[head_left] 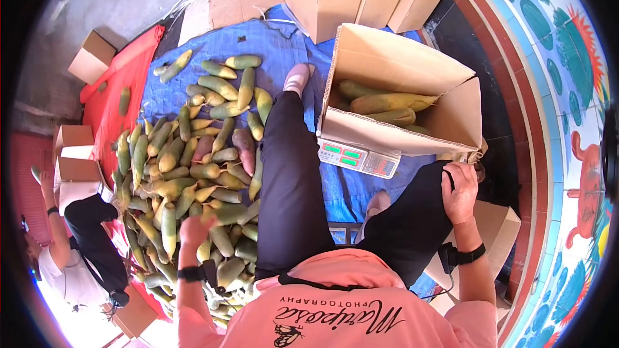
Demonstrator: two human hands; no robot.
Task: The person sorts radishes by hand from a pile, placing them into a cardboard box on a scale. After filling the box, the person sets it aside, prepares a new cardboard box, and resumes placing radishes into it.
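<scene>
My left hand (193,231) is over the lower part of a large pile of green radishes (171,190), its fingers smeared by motion. Near the front right corner of an open cardboard box (400,132), my right hand (460,187) is beside my knee with its fingers curled; what they hold, if anything, is hidden. Several long green radishes (387,103) lie inside the box. The box sits on a digital scale (360,158) with lit green displays. Two reddish radishes (244,148) lie among the green ones.
Blue sheeting (271,42) lies under the pile, with red sheeting (109,106) to the left. Cardboard boxes (367,0) stand at the top. Another person (77,258) sits at the left, holding up a radish. A tiled, painted wall (567,122) curves along the right.
</scene>
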